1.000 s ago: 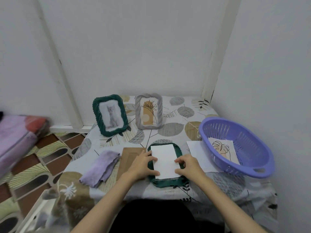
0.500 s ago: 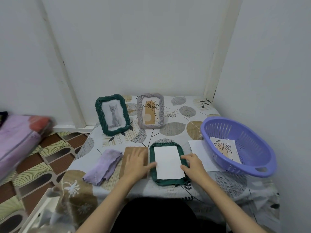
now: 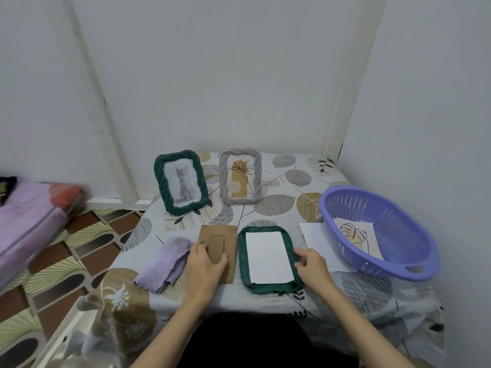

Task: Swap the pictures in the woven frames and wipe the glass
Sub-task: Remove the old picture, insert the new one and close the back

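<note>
- My left hand (image 3: 206, 264) lies on the brown cardboard backing board (image 3: 218, 252). The fingers are lightly bent over its near part and the thumb is beside the folding stand strip. I cannot tell if it is already gripping the board or only resting on it.
- My right hand (image 3: 310, 266) touches the right rim of the dark green woven frame that lies face down (image 3: 267, 258). The fingers are curled at the rim, perhaps pinching it, but the contact itself is hidden from me.
- In this frame sits a white sheet, the blank back of a picture (image 3: 268, 257). The frame lies at 6 o'clock on the leaf-patterned tablecloth (image 3: 279, 205), the board just beside it at 9 o'clock.
- I judge the board to be light and stiff, so I would take it by its long edges. The sheet is thin and can slide or crease. The glass under it is fragile; the woven rim is the safe place to hold.
- A soft lilac wiping cloth (image 3: 166, 264) lies at 9 o'clock of the board, touching my left hand.
- At 12 o'clock stand a second green woven frame with a grey kitten picture (image 3: 180, 181) and a grey woven frame with a plant drawing (image 3: 240, 179).
- At 3 o'clock is a purple plastic basket (image 3: 398, 240) with a leaf drawing inside (image 3: 357, 236), and a white paper (image 3: 316, 236) partly under it.
</note>
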Demonstrator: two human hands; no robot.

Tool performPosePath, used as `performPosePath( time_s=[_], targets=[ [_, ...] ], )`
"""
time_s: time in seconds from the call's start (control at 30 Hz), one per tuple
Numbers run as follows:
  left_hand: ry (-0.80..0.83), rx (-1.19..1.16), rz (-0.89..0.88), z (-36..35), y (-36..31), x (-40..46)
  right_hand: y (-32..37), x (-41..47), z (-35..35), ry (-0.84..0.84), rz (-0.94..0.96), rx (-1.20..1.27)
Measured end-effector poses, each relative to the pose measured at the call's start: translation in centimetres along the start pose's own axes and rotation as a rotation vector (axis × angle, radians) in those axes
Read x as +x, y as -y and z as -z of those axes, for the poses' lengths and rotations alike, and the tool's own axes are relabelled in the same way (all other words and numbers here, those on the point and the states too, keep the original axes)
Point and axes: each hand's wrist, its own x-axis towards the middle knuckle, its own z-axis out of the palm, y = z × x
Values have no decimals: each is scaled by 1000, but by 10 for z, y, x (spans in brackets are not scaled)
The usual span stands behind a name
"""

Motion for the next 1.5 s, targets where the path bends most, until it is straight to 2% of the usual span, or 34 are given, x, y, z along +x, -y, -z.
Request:
performPosePath(
  time_s=[0.17,0.23,0.33,0.4,0.47,0.57,0.73,0.93,1.5],
  targets=[
    [-110,-92,-26,11,-14,8,6,-5,-1,-17,-22,45],
    [-106,-159,-11,13,-27,10,11,-6,1,-60,-27,97],
    [9,-250,21,6,-51,11,29,-8,10,-110,16,327],
    [104,-300,58,-2,-67,10,44,-8,15,-32,45,536],
    [186,-355,102,-8,-79,8,53,-5,19,27,62,641],
    [268,-420,85,-11,-86,8,57,0,25,8,82,547],
    [396,-280,27,-7,-69,14,44,6,21,45,-16,406],
    [499,-144,0,-6,-49,13,32,5,7,53,-47,318],
    [486,-72,-64,-8,-46,8,19,8,4,62,19,210]
  ],
)
